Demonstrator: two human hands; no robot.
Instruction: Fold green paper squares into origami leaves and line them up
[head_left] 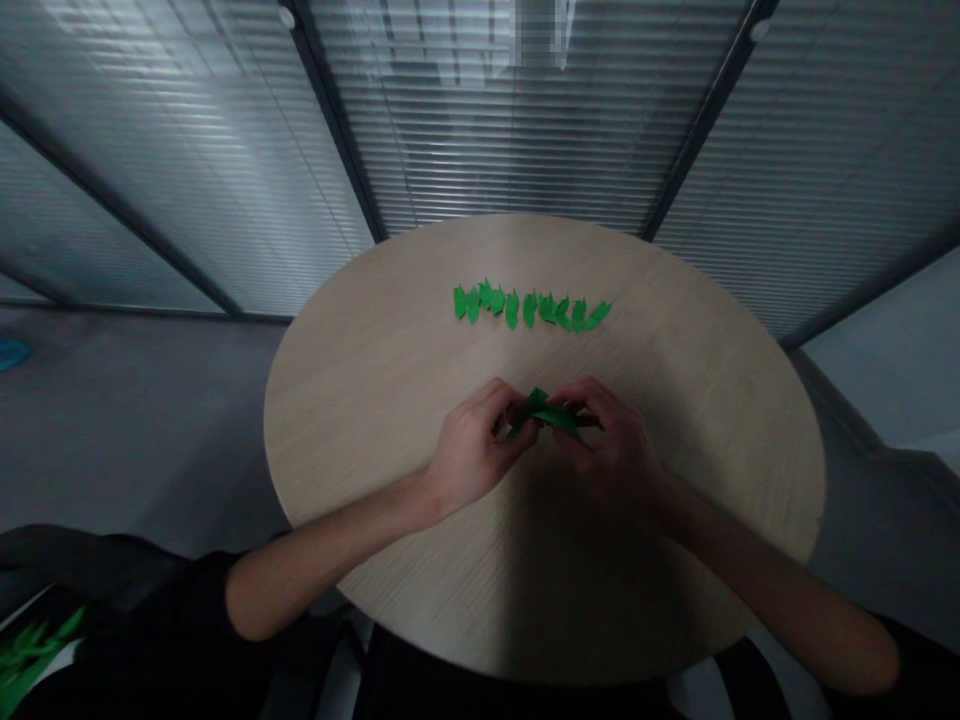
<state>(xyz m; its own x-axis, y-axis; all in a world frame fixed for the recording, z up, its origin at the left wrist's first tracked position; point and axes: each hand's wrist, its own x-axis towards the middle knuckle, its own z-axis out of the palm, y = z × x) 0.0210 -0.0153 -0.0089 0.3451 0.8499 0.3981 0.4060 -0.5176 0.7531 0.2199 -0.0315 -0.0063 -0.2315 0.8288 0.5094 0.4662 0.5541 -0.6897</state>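
Note:
Between my two hands, above the near middle of the round table [360,390], is a dark green leaf-like piece [551,411] with pointed tips, bent or folded. My left hand [484,440] pinches its left end between thumb and fingers. On the other side, my right hand [611,435] grips its right end, with the fingers curled. Farther back on the tabletop lies a row of several small bright green leaf-shaped pieces [512,309], some touching or overlapping. The fingers hide part of the held piece.
Glass panels with blinds [510,130] stand just behind the table's far edge. At the lower left, more green leaf-like pieces [41,645] lie beside a dark chair or bag-like shape. A blue object [13,352] is on the floor at far left.

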